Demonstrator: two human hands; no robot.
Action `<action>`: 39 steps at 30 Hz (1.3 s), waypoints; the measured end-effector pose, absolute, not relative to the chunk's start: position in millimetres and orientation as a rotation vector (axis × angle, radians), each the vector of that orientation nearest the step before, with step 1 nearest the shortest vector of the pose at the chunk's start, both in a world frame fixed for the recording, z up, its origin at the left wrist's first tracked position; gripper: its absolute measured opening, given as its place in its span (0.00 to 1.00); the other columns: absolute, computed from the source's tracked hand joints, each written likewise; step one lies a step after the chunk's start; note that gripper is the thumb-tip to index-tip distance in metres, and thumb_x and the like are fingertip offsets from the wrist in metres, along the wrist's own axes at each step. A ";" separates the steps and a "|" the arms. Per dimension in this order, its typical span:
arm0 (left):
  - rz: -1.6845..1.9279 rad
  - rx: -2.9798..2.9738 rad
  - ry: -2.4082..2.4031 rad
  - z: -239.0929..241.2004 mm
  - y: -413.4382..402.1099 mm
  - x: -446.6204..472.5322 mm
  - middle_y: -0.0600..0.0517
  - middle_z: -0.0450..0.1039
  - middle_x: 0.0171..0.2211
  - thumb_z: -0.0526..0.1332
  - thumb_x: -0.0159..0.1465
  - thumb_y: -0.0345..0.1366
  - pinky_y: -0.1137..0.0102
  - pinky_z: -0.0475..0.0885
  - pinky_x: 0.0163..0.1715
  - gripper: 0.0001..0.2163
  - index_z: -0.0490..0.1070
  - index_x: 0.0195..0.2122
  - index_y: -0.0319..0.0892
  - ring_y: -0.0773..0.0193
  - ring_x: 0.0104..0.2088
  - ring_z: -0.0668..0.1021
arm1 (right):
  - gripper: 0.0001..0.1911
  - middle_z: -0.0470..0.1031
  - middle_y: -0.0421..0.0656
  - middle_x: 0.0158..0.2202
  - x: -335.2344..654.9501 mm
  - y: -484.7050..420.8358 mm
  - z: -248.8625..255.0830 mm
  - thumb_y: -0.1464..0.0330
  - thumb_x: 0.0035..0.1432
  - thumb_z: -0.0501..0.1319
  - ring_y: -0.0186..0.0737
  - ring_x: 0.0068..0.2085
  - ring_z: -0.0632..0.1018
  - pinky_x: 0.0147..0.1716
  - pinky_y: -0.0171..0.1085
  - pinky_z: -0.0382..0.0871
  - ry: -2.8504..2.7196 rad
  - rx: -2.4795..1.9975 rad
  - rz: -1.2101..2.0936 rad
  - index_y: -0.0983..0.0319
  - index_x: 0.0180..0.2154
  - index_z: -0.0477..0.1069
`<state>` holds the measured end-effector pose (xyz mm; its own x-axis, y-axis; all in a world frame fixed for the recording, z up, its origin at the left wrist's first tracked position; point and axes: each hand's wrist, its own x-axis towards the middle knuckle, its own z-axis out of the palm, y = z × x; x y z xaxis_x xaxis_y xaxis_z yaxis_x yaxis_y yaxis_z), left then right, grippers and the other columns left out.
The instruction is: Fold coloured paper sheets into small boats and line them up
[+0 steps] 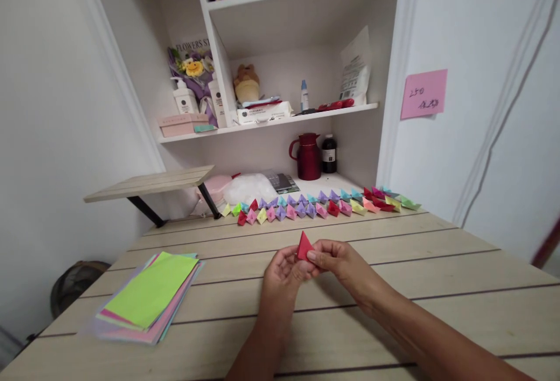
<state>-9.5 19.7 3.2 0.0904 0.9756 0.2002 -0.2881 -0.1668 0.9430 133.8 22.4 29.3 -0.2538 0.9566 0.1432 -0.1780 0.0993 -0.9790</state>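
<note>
A small piece of folded red paper [303, 245], pointed at the top, is held up over the middle of the table. My left hand [284, 269] grips its lower left part with the fingers curled. From the other side my right hand [335, 258] pinches its lower right edge, thumb in front. The fingers hide the paper's bottom. Beyond the hands stand rows of small folded paper boats [300, 210] in many colours. To the left lies a stack of coloured paper sheets [153, 290], a lime green one on top.
A small raised wooden stand [151, 184] with black legs is at the table's back left. Behind the table, a white shelf unit [297, 12] holds a dark red jug [308, 158], a dark bottle [329, 154] and other items. A pink note [423, 94] hangs on the right wall.
</note>
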 end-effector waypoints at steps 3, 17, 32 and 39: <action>1.416 1.178 0.889 7.7 16.8 -13.0 0.52 0.74 0.22 0.68 0.54 0.43 0.73 0.68 0.29 0.13 0.74 0.31 0.37 0.69 0.24 0.72 | 0.21 0.77 0.42 0.23 128.8 20.5 27.8 0.51 0.44 0.69 0.37 0.26 0.74 0.31 0.37 0.65 -1.353 -0.859 1.372 0.62 0.23 0.71; 1.227 0.838 0.640 8.6 11.2 -14.7 0.57 0.64 0.19 0.67 0.57 0.39 0.74 0.63 0.33 0.11 0.69 0.24 0.38 0.73 0.22 0.64 | 0.18 0.75 0.43 0.41 143.7 18.0 40.2 0.54 0.58 0.61 0.40 0.39 0.75 0.42 0.41 0.67 -1.322 -0.897 1.317 0.60 0.42 0.72; 1.103 0.912 0.555 9.3 10.2 -17.9 0.56 0.63 0.21 0.63 0.61 0.37 0.74 0.59 0.30 0.12 0.69 0.23 0.36 0.73 0.24 0.62 | 0.17 0.79 0.44 0.34 145.8 9.5 45.8 0.64 0.52 0.67 0.41 0.36 0.77 0.45 0.44 0.66 -1.413 -0.687 1.628 0.63 0.44 0.74; 1.067 0.935 0.526 9.2 10.3 -20.0 0.55 0.62 0.22 0.62 0.62 0.36 0.74 0.58 0.30 0.12 0.68 0.24 0.36 0.72 0.25 0.62 | 0.17 0.79 0.44 0.35 147.9 10.0 48.2 0.65 0.50 0.68 0.40 0.36 0.77 0.42 0.41 0.66 -1.391 -0.665 1.678 0.63 0.43 0.75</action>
